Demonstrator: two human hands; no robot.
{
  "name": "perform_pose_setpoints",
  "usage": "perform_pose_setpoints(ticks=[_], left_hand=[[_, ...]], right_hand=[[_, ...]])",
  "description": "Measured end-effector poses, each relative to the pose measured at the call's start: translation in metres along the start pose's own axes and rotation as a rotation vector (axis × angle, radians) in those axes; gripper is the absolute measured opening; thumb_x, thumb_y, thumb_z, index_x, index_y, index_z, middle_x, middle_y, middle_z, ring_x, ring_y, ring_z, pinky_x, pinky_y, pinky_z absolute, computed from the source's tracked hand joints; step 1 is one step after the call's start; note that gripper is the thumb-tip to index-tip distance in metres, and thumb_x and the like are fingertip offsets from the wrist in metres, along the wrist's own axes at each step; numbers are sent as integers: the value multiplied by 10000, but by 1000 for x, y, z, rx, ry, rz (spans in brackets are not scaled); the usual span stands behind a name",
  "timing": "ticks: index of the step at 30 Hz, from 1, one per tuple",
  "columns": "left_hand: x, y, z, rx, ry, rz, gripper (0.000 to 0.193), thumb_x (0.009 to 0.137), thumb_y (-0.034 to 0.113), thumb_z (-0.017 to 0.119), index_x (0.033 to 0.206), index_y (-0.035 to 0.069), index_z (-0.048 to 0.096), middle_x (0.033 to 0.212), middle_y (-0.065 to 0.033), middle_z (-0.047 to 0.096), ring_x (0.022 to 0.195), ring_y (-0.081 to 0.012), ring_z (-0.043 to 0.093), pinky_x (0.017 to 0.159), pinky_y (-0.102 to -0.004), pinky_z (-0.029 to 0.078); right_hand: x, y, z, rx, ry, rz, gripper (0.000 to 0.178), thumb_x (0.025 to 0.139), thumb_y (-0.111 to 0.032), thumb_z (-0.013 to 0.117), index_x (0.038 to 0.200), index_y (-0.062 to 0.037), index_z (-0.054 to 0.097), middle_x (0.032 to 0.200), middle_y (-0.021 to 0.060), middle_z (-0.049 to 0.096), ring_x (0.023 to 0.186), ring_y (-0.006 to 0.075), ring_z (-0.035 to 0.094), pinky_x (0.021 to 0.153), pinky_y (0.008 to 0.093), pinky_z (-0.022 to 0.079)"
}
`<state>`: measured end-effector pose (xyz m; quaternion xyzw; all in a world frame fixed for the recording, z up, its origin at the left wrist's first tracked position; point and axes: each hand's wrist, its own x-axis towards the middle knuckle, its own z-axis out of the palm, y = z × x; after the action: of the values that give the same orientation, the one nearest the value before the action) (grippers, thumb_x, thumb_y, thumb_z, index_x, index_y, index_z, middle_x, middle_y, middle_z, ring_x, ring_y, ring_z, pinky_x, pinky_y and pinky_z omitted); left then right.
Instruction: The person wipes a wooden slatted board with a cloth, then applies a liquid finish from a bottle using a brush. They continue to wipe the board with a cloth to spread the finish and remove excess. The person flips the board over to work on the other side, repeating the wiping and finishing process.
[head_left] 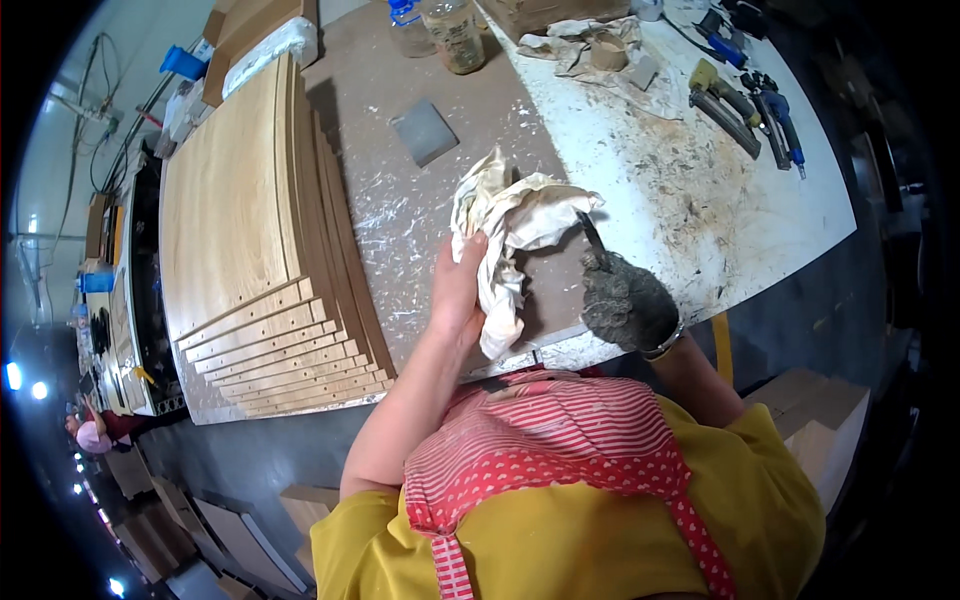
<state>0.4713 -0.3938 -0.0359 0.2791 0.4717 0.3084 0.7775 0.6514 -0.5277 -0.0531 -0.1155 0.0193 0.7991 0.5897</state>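
A crumpled off-white cloth [508, 215] hangs in folds over the worktable in front of me. My left hand [456, 295], bare, is closed on the cloth's near left side, with the thumb on top. On my right hand [630, 303] is a dark grey, stained work glove. Its fingers are closed around a slim dark tool [591, 236], perhaps a scraper or putty knife, whose tip meets the cloth's right end. The lower part of that tool is hidden in the glove. Beyond the cloth lies a flat grey square pad [425, 132].
A stack of wooden panels [235, 195] stands on the left. Bottles [455, 40] are at the back. To the right, nail guns [728, 108] lie on the stained white board [660, 170], near a tape roll [607, 50] on a rag. Cardboard boxes [815, 410] sit beside the table.
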Motion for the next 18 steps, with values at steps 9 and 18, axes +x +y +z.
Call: perform_pose_setpoints(ticks=[9,18], left_hand=[[-1,-9,14,49,-198,79,416,889,-3,612,1261,19,427,1091,-119,620,913,-156,628,790,-283,535],[2,-8,15,-260,-145,-7,304,962,66,528,1253,17,455,1107,-103,616,942,-198,644,800,-347,564]], right_hand=[[13,27,20,-2118,-152,-691,539,854,-135,630,1352,-29,453,1116,117,621,952,250,627,829,331,502],[28,28,29,-2057,-269,-671,392,802,-158,680,1151,-14,577,1143,167,590,1058,335,568,935,391,453]])
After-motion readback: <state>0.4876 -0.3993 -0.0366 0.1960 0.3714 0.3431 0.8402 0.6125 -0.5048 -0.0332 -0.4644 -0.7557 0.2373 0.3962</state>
